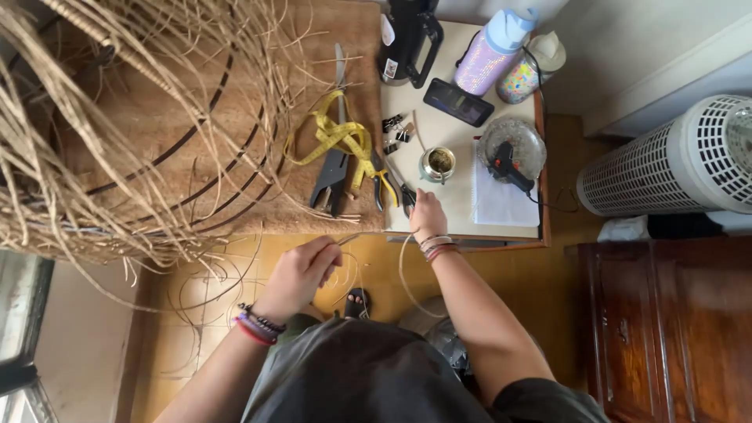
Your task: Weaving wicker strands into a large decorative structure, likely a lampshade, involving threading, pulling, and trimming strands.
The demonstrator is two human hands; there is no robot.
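Note:
My left hand (301,270) pinches a thin pale rattan strand (352,238) in front of the table edge. My right hand (427,215) rests at the table's front edge, fingers closed around a small tool, with the same strand looping down below my wrist. Just beyond it lie yellow-handled pliers (382,186) and large black shears (333,176). A yellow tape measure (337,137) is draped over the shears. At the upper left, a large, loose woven basket frame of straw fibres (117,125) with dark wire hoops fills the tabletop.
On the white board (439,133) stand a metal cup with a straw (437,163), binder clips (395,129), a phone (458,102), a black jug (407,39), two bottles (493,55), and a glue gun on a glass dish (511,153). A white fan heater (674,160) and wooden cabinet (666,329) stand right.

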